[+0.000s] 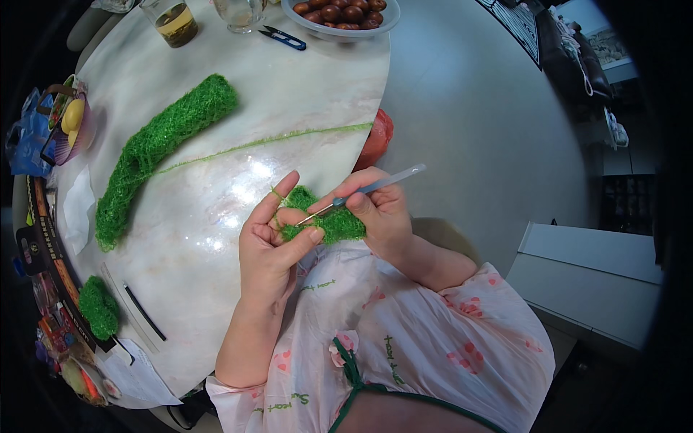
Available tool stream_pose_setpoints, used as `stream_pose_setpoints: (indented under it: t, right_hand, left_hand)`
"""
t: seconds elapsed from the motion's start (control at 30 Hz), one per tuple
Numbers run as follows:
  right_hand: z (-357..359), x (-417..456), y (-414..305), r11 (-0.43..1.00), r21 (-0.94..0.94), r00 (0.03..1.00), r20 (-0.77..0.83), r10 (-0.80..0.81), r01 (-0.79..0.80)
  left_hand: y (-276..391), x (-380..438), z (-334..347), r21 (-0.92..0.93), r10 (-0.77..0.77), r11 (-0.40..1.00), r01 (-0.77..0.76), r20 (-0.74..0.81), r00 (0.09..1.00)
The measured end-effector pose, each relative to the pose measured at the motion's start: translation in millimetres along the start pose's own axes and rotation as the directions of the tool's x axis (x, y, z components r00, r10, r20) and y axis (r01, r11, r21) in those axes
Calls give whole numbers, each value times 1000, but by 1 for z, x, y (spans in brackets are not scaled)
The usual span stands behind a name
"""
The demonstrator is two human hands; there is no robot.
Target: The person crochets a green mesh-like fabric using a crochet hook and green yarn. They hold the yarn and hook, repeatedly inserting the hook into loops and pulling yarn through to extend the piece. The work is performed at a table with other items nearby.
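Note:
My left hand pinches the edge of a fuzzy green crocheted piece between thumb and fingers. A strand of green yarn wraps its raised index finger. In my right hand is a crochet hook with a translucent blue-grey handle. Its metal tip meets the green piece beside my left thumb. Across the marble-look table lies a long tube of matching green yarn work. One fuzzy yarn strand runs from near that tube to the table's right edge.
Blue thread snips, a glass of yellowish liquid and a bowl of reddish-brown fruit stand at the far side. A small green fuzzy piece, a black stick and a written paper lie left. A red bag shows past the table edge.

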State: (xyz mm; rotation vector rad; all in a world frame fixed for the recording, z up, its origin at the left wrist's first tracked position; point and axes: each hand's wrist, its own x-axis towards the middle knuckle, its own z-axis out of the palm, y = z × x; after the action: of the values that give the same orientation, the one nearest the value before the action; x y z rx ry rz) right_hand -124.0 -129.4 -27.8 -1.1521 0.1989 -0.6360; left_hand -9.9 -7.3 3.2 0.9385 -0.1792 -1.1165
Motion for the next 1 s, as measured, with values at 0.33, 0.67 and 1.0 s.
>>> stream_pose_setpoints:
  t: [0.33,0.67,1.0]
  right_hand:
    - [-4,8,-11,992,124,997,65,-29,21]
    - [-10,15,-29,548,-533,764,487,-424,644]
    - [-10,13,-17,-41,-590,466,677,-569,806]
  left_hand:
    - [6,1,-5,-65,-65,996,68,49,997]
    - [7,0,-4,23,-40,999,41,-22,999]
    - [7,1,-8,-126,-185,971,201,126,975]
